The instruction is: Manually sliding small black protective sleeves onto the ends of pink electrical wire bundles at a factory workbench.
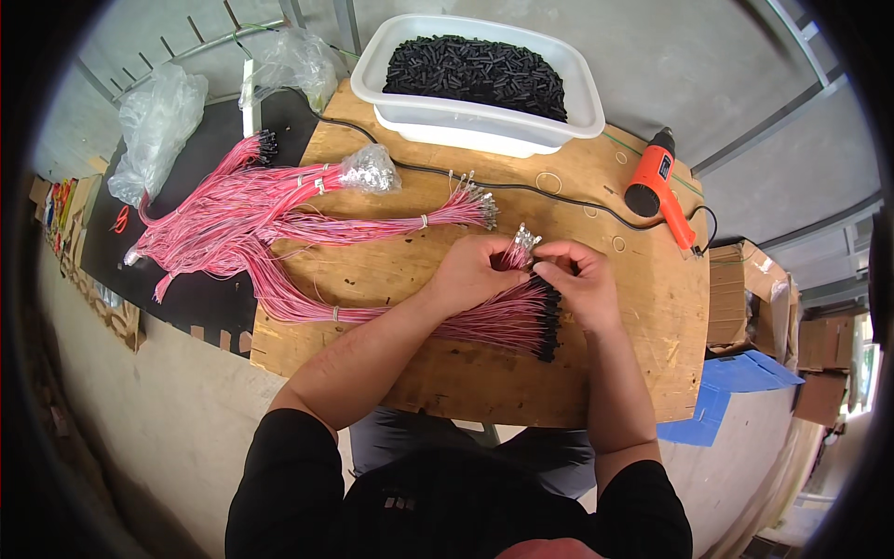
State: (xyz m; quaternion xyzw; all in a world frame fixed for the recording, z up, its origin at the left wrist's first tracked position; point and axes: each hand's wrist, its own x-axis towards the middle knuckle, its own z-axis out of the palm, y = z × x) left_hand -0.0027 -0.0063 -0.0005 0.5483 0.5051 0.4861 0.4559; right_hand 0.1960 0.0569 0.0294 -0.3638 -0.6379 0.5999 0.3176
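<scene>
Two hands (pixel 480 270) (pixel 577 279), perhaps pinching one wire bundle (pixel 519 244)

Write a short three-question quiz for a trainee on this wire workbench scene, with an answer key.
1. True or false: the white tub at the far edge of the wooden board holds pink wires.
2. Multiple choice: the orange heat gun lies (A) to the person's left, (B) to the person's right, (C) inside the tub.
3. Fill in: the left hand and the right hand meet at a bundle of pink wires with bare ___ ends.

Key
1. False: it holds small black pieces.
2. B
3. Metal; a second bundle with black tips lies under the hands.
</scene>
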